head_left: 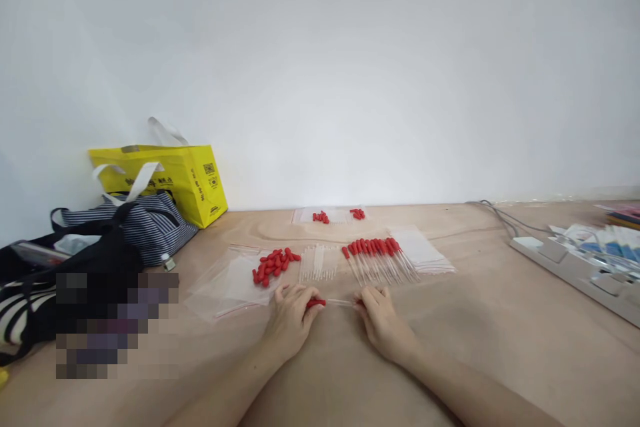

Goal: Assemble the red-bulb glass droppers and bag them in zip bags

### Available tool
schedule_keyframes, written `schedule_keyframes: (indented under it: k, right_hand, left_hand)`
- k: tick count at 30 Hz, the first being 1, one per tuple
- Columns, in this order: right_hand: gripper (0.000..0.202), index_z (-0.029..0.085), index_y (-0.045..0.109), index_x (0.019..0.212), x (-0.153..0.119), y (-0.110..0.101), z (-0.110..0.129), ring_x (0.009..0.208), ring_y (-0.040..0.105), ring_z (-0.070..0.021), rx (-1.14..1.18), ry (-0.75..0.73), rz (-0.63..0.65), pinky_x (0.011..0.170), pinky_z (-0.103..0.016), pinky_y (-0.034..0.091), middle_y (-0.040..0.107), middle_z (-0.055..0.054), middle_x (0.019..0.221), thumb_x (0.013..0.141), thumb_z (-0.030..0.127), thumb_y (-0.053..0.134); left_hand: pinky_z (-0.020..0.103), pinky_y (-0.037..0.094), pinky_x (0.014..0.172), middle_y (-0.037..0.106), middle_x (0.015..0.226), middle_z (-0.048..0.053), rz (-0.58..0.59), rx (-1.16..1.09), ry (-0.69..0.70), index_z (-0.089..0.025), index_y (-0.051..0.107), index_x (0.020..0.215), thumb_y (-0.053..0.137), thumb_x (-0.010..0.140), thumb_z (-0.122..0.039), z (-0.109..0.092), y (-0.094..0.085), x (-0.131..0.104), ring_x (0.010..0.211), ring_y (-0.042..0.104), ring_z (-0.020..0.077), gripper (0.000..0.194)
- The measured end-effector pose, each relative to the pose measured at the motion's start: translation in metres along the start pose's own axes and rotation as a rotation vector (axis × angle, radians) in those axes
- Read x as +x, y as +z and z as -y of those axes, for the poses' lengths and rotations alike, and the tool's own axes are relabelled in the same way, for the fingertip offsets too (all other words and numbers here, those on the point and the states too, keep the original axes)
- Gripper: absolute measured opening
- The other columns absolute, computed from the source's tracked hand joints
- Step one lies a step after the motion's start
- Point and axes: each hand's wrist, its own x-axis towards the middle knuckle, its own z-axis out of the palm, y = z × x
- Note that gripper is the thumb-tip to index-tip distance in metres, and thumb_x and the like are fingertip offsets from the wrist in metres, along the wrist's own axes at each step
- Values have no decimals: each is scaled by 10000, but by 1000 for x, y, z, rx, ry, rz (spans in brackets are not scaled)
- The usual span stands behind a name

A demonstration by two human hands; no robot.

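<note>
Yellow bag (176, 165) left, white power strip (570, 273) right, red bulbs (270, 267) between.

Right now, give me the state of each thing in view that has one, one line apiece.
Left hand: closed on a red bulb
Right hand: closed on a clear tube
Red bulb: in line with the tube; joined or not, unclear
Clear tube: lengthwise between the hands
Loose red bulbs: heaped
Bare tubes: side by side, uncapped
Capped tubes: in a row, bulbs on
Yellow bag: standing
</note>
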Motion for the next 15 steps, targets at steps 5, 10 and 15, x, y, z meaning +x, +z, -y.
schedule_keyframes:
  k: [5, 10, 15]
  right_hand:
    - [357, 175, 527, 1000, 3, 0, 8, 754, 491, -160, 99, -14, -3, 694, -276, 330, 570, -56, 827, 779, -1, 308]
    - [462, 180, 524, 1073, 1, 2, 11, 753, 474, -155, 115, -57, -1, 710, -278, 330, 563, -54, 845, 723, -47, 325]
    - [462, 171, 519, 1090, 1, 1, 11, 756, 457, -165, 118, -34, -57, 715, -291, 329, 549, -55, 824, 726, -35, 324]
  left_hand:
    - [432, 229, 871, 655, 849, -23, -42, -23, 21, -243, 554, 873, 458, 825, -254, -1, -2, -1, 826, 567, 177, 108]
    - [422, 245, 848, 659, 801, -16, -84, -22, 6, -235, 572, 812, 427, 841, -266, -4, -2, 0, 793, 573, 177, 152]
    - [411, 251, 844, 661, 800, -19, -91, -57, -32, -228, 567, 818, 418, 841, -290, -4, -1, 0, 786, 578, 176, 163]
